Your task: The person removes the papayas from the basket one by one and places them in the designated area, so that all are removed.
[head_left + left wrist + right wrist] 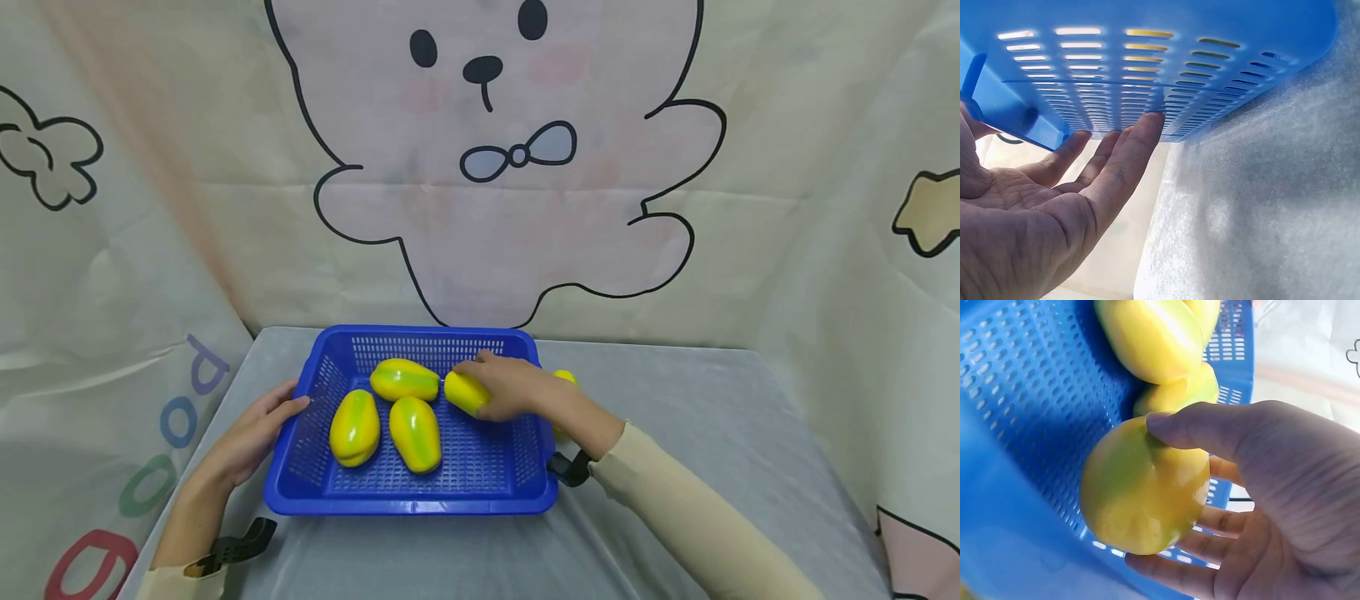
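A blue plastic basket (480, 506) with slotted walls stands on the table. My left hand (258, 429) holds its left rim; in the left wrist view, fingertips (1152, 122) rest against the outer wall and the thumb side reaches up at the rim. Inside the basket, at its right half, my right hand (510, 387) grips a yellow-green papaya (1141, 494), thumb on top and fingers around the far side. Three more papayas lie in the basket: one at the left (355, 428), one at the back (405, 380) and one in the middle (416, 435).
Outside the basket's right wall lies another yellow fruit (565, 377), mostly hidden behind my right forearm. A grey cloth covers the table (675, 400). Curtains with a printed bear (487, 233) hang close behind and at both sides. Dark straps (243, 542) sit on both wrists.
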`<action>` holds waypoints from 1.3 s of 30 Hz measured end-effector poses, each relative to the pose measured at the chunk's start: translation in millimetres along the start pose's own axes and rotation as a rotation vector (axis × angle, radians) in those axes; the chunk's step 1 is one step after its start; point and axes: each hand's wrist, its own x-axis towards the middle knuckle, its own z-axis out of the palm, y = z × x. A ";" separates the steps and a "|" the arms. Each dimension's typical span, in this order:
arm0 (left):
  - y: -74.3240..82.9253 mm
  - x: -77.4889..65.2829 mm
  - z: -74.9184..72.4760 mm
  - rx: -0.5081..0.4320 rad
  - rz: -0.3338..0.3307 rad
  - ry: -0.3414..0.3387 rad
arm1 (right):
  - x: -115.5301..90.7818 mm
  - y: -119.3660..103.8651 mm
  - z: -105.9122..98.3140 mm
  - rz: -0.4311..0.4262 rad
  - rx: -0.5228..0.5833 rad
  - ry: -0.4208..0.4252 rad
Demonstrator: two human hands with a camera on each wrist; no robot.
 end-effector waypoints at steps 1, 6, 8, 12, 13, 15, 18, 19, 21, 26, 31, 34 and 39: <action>0.0 0.1 0.2 -0.001 -0.001 -0.001 | -1.8 1.3 0.0 -0.002 0.000 0.006; 0.4 -0.2 0.5 0.004 -0.007 0.005 | -11.6 7.4 -2.3 -0.021 0.019 0.043; 0.4 -0.2 0.4 0.006 -0.004 0.003 | -16.1 9.1 -3.5 -0.026 0.035 0.061; -0.1 -0.4 -0.4 0.004 0.009 -0.009 | -23.8 10.9 -4.5 -0.037 0.068 0.092; -0.1 -0.5 -0.5 0.004 0.009 -0.008 | -25.6 11.2 -4.4 -0.041 0.074 0.101; -0.1 -0.8 -0.3 0.006 0.009 -0.008 | -29.0 11.9 -3.5 -0.049 0.077 0.117; 0.0 -1.2 0.5 0.007 0.006 -0.003 | -34.1 12.9 -1.3 -0.064 0.092 0.152; 0.1 -1.3 0.8 0.006 0.004 -0.002 | -35.7 13.2 -0.5 -0.070 0.101 0.166; 0.1 -1.3 1.1 0.009 0.002 0.003 | -38.7 13.9 0.9 -0.076 0.125 0.200; 0.8 -0.8 1.1 0.017 0.005 0.007 | -48.8 16.0 2.3 -0.074 0.214 0.285; 2.0 -2.3 0.8 0.005 0.011 -0.006 | -62.1 19.9 4.7 -0.099 0.321 0.370; 2.1 -2.6 0.9 -0.003 0.013 -0.008 | -68.5 24.3 7.7 -0.097 0.373 0.433; 2.6 -2.3 1.3 -0.005 0.007 -0.005 | -79.7 33.1 15.4 -0.083 0.498 0.492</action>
